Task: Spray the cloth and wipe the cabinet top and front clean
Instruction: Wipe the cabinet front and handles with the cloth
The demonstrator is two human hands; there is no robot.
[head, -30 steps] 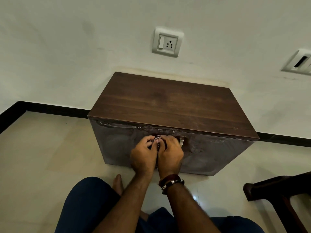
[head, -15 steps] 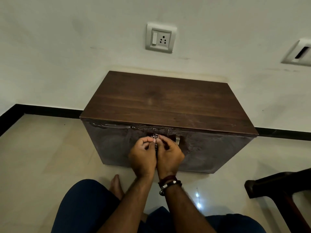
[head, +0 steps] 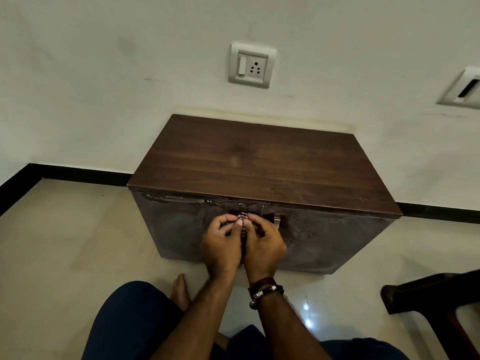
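One cabinet (head: 262,167) stands on the floor (head: 65,242) against the wall (head: 104,74), with a dark wood-grain top and a front streaked with wet smears. Two hands work side by side at the upper middle of that front, touching each other. The left hand (head: 223,245) and the right hand (head: 265,245) both have their fingers curled inward, the fingertips (head: 237,223) meeting over a small bunched cloth (head: 242,216), which they pinch between them. Only a scrap of the cloth peeks out above the knuckles and a thin strip shows between the palms; the rest is hidden inside the hands, so its size and pattern are hard to make out. One metal handle (head: 277,222) shows just beside the right hand, partly covered by it.

The right wrist carries two bands, one dark band (head: 261,281) and one beaded bracelet (head: 265,293). One bare foot (head: 180,289) rests on the floor between the cabinet and a knee in dark blue trousers (head: 130,320). On the wall there are two fittings: one socket plate (head: 252,64) above the cabinet, and a second plate (head: 463,90) cut off by the right edge. One dark wooden chair (head: 436,300) is cut off at the lower right, so only part of its frame shows
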